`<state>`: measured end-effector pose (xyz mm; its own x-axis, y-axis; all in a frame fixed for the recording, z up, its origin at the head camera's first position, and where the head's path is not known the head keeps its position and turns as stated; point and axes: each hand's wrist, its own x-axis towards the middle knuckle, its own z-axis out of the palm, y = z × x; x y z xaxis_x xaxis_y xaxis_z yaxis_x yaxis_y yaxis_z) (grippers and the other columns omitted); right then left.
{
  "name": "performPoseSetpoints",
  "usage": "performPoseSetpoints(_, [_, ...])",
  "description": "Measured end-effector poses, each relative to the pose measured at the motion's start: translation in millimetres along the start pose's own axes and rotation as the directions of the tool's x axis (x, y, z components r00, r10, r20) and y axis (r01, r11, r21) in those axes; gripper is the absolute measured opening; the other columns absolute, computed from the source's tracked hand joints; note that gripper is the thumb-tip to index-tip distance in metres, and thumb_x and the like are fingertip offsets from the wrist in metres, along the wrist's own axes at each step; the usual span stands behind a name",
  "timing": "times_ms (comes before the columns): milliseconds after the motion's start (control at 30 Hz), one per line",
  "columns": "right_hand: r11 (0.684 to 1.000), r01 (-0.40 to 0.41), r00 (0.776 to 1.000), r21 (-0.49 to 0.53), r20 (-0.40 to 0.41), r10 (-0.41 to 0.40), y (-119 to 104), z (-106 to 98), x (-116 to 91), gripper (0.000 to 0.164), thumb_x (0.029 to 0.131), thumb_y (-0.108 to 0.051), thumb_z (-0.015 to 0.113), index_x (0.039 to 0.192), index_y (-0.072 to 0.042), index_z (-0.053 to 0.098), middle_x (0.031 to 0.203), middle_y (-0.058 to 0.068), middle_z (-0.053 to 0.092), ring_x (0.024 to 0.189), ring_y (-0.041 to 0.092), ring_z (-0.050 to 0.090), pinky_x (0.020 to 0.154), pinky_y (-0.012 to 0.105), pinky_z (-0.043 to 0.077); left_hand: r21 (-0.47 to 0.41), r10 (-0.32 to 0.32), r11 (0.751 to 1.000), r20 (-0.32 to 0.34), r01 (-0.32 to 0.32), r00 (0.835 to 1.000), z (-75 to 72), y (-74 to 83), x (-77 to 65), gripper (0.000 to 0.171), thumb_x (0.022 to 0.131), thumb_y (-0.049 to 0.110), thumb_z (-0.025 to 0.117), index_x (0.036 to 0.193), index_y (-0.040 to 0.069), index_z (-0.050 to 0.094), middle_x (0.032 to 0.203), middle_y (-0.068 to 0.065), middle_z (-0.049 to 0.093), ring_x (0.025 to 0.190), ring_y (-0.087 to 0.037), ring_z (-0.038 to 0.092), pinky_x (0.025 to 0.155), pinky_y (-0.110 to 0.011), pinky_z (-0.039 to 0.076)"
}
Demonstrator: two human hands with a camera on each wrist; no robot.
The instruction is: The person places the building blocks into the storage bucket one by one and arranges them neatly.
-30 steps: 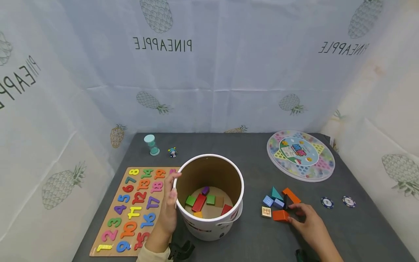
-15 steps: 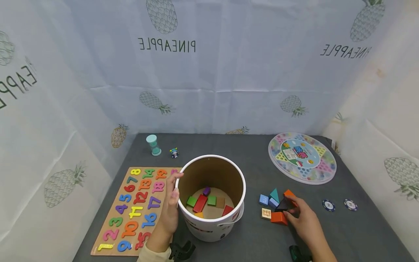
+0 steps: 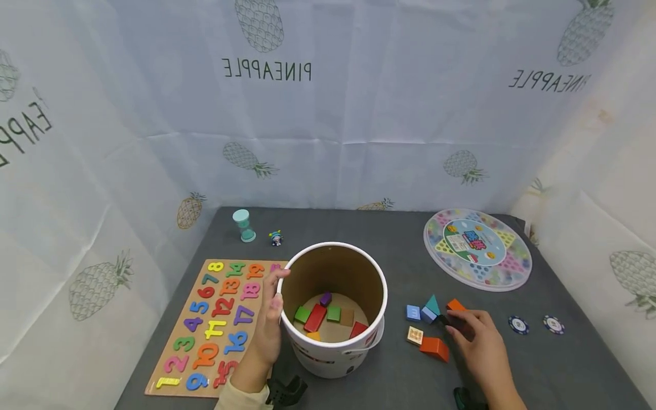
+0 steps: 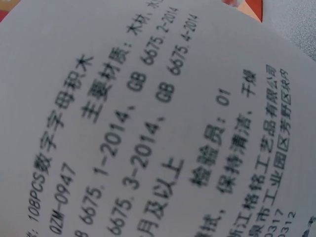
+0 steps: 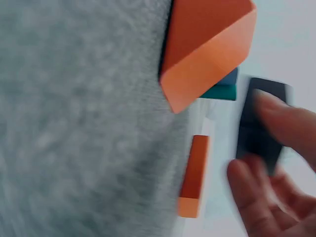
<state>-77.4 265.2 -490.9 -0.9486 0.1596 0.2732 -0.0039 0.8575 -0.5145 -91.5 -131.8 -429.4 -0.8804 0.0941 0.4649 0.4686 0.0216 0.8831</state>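
My left hand (image 3: 265,327) grips the rim of a white bucket (image 3: 328,360), which stands upright with several coloured blocks inside. Printed text on the bucket's wall (image 4: 148,123) fills the left wrist view. On the right, my right hand (image 3: 484,347) pinches a black block (image 5: 251,131) between thumb and fingers; the right wrist view has it off the cloth. Close by lie an orange wedge block (image 3: 434,348), another orange block (image 3: 455,305), a teal triangle block (image 3: 433,303), two blue blocks (image 3: 413,312) and a pale wooden square block (image 3: 414,335).
A number board (image 3: 205,330) lies left of the bucket. Behind it stand an hourglass (image 3: 244,225) and a small figurine (image 3: 276,238). At the back right is a round game board (image 3: 478,249); two poker chips (image 3: 519,324) lie right of my right hand.
My right hand has taken the black block from among the other blocks. The orange wedge has turned and the blue blocks have shifted slightly. My left hand keeps its hold on the bucket.
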Motion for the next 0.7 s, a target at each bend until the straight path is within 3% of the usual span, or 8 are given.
performPoseSetpoints(100, [0.998,0.032,0.991,0.055,-0.133,-0.025,-12,-7,-2,0.039,0.07,-0.002,0.082,0.106,-0.01,0.069,0.101,0.004,0.052,0.08,0.018,0.059,0.067,0.027,0.053,-0.001,-0.001,1.0,-0.003,0.001,1.0,0.7,-0.5,0.0,0.046,0.096,0.026,0.026,0.14,0.011,0.029,0.144,-0.006,0.029,0.13,-0.03,0.028,0.098,-0.064,0.026])
performPoseSetpoints(233, [0.981,0.092,0.981,0.172,-0.185,-0.06,-41,-24,2,0.046,0.069,-0.002,0.083,0.11,-0.013,0.068,0.095,-0.002,0.054,0.074,0.01,0.054,0.066,0.01,0.046,-0.008,-0.014,1.0,-0.005,0.014,1.0,1.0,0.2,-0.6,0.046,0.097,0.027,0.025,0.139,0.011,0.029,0.144,-0.006,0.029,0.129,-0.032,0.028,0.099,-0.061,0.029])
performPoseSetpoints(300, [0.953,0.167,0.971,0.254,-0.211,-0.114,-61,-32,4,0.047,0.068,0.0,0.083,0.111,-0.012,0.068,0.09,-0.004,0.054,0.069,0.007,0.051,0.062,0.008,0.043,-0.013,-0.017,1.0,-0.005,0.017,1.0,1.1,0.8,-1.0,0.045,0.098,0.027,0.024,0.14,0.01,0.029,0.144,-0.007,0.029,0.129,-0.033,0.029,0.099,-0.058,0.031])
performPoseSetpoints(400, [0.855,0.325,0.935,0.404,-0.275,-0.225,-97,-42,7,0.051,0.064,0.006,0.083,0.11,-0.007,0.067,0.089,-0.001,0.056,0.062,0.005,0.051,0.057,0.011,0.046,-0.022,-0.016,1.0,-0.003,0.016,1.0,1.2,1.1,-1.2,0.046,0.098,0.027,0.023,0.14,0.009,0.028,0.144,-0.008,0.029,0.128,-0.034,0.029,0.099,-0.056,0.033])
performPoseSetpoints(467, [0.749,0.446,0.89,0.49,-0.33,-0.314,-120,-46,10,0.052,0.061,0.008,0.084,0.108,-0.003,0.066,0.092,0.004,0.058,0.062,0.006,0.052,0.055,0.014,0.045,-0.029,-0.012,0.999,0.002,0.012,1.0,1.7,1.1,-0.3,0.046,0.098,0.027,0.023,0.14,0.009,0.028,0.144,-0.008,0.029,0.128,-0.035,0.029,0.099,-0.054,0.034])
performPoseSetpoints(567, [0.647,0.567,0.823,0.51,-0.372,-0.429,-153,-47,15,0.046,0.064,-0.007,0.087,0.106,-0.006,0.067,0.098,0.005,0.063,0.076,0.012,0.053,0.067,0.017,0.044,-0.033,-0.001,0.999,0.01,0.001,1.0,1.8,1.5,0.7,0.046,0.097,0.027,0.024,0.14,0.008,0.027,0.143,-0.009,0.03,0.128,-0.037,0.029,0.098,-0.054,0.035])
performPoseSetpoints(633, [0.632,0.605,0.796,0.484,-0.361,-0.485,-171,-44,18,0.044,0.067,-0.022,0.087,0.105,-0.012,0.068,0.098,0.0,0.065,0.087,0.016,0.05,0.076,0.024,0.04,-0.034,0.0,0.999,0.015,0.001,1.0,1.6,2.0,1.0,0.047,0.097,0.027,0.025,0.14,0.008,0.027,0.143,-0.008,0.03,0.128,-0.037,0.029,0.098,-0.054,0.036])
performPoseSetpoints(700, [0.649,0.602,0.797,0.464,-0.309,-0.519,-186,-39,21,0.042,0.069,-0.032,0.085,0.105,-0.019,0.069,0.099,-0.007,0.065,0.096,0.017,0.047,0.084,0.031,0.036,-0.036,0.001,0.999,0.018,0.0,1.0,1.4,2.4,0.5,0.047,0.097,0.025,0.025,0.14,0.008,0.026,0.143,-0.008,0.03,0.128,-0.037,0.029,0.098,-0.054,0.036])
